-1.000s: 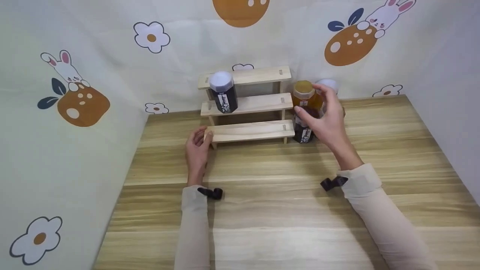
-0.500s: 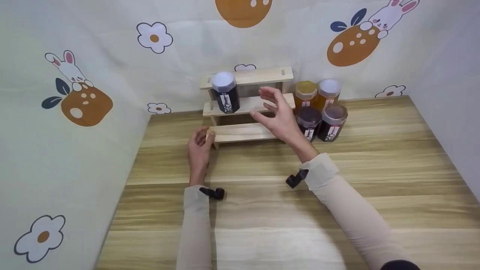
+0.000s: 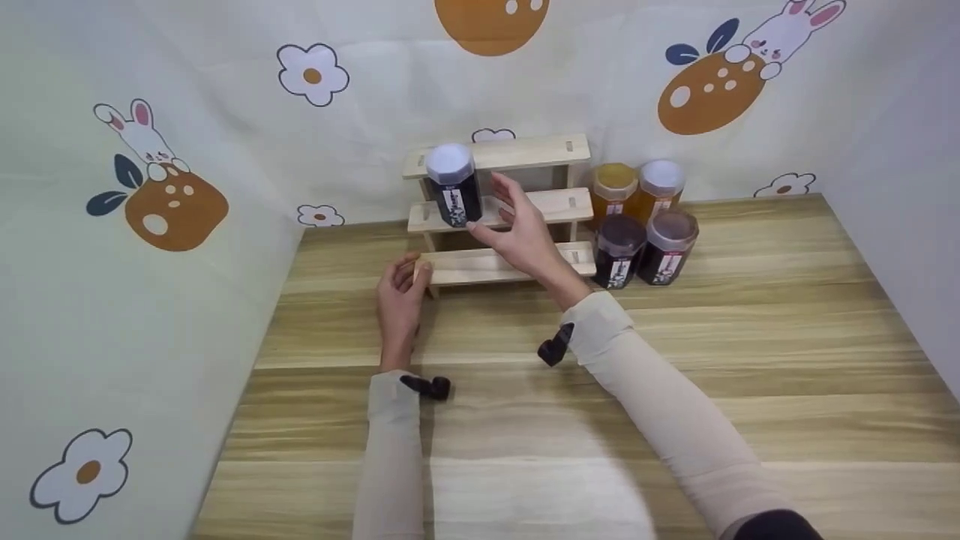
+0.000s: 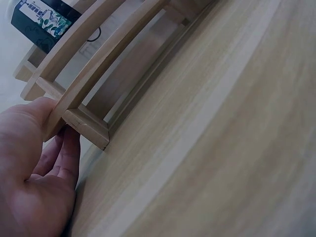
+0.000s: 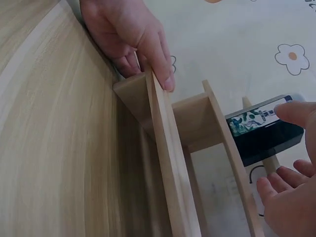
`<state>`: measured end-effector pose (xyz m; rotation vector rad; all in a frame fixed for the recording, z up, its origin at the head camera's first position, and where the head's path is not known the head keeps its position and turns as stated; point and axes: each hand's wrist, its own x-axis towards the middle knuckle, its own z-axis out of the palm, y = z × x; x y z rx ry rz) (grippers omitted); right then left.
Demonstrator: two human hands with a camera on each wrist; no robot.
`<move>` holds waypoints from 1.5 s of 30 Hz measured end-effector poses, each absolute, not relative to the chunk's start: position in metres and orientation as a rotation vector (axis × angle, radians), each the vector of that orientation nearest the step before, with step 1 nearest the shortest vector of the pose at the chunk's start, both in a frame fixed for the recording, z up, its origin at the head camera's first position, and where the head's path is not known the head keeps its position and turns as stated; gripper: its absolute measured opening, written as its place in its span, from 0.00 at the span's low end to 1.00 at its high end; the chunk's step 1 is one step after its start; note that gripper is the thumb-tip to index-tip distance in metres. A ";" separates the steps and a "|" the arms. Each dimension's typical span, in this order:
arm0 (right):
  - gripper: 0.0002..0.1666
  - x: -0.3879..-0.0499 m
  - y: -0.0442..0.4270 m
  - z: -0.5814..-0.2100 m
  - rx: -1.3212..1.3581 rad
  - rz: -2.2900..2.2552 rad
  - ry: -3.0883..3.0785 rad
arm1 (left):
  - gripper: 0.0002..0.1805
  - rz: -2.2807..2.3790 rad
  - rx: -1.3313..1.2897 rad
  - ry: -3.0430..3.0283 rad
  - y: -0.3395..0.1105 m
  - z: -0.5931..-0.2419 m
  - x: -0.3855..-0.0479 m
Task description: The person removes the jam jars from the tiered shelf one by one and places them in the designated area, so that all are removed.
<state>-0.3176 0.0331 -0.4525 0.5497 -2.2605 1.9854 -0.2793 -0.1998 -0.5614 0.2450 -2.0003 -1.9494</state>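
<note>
A three-tier wooden shelf rack (image 3: 472,268) stands against the back wall. On the left of its middle tier sits a dark jar (image 3: 459,196) with a white lid, upright. My left hand (image 3: 400,300) grips the left end of the lowest tier, thumb on top and fingers beneath, as the left wrist view also shows. My right hand (image 3: 523,236) is just right of the dark jar, fingers spread and relaxed. In the right wrist view its thumb (image 5: 296,113) overlaps the jar's label; whether it touches cannot be told. The other fingers are apart from the jar.
Right of the rack several jars stand close together: an amber jar with a yellow lid (image 3: 616,180), an amber jar with a white lid (image 3: 663,178), a dark jar (image 3: 620,240) and a reddish-dark jar (image 3: 670,244). The wood-grain tabletop (image 3: 510,435) meets patterned cloth walls.
My right hand has moved left from the jars beside the rack, across the tiers, to the jar on the middle tier. The left hand has kept its grip on the lowest tier.
</note>
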 end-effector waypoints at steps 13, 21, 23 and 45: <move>0.55 -0.325 0.010 -0.457 0.461 1.878 -2.377 | 0.22 -1.897 0.272 -2.057 -0.200 -0.561 -0.278; 0.55 -0.328 -0.001 -0.458 0.337 1.744 -2.428 | 0.22 -1.936 0.244 -2.021 -0.198 -0.563 -0.280; 0.54 -0.328 -0.002 -0.459 0.324 1.705 -2.428 | 0.22 -1.944 0.244 -2.020 -0.196 -0.562 -0.280; 0.49 -0.332 -0.021 -0.466 0.215 1.398 -2.457 | 0.20 -1.917 0.272 -2.024 -0.198 -0.558 -0.279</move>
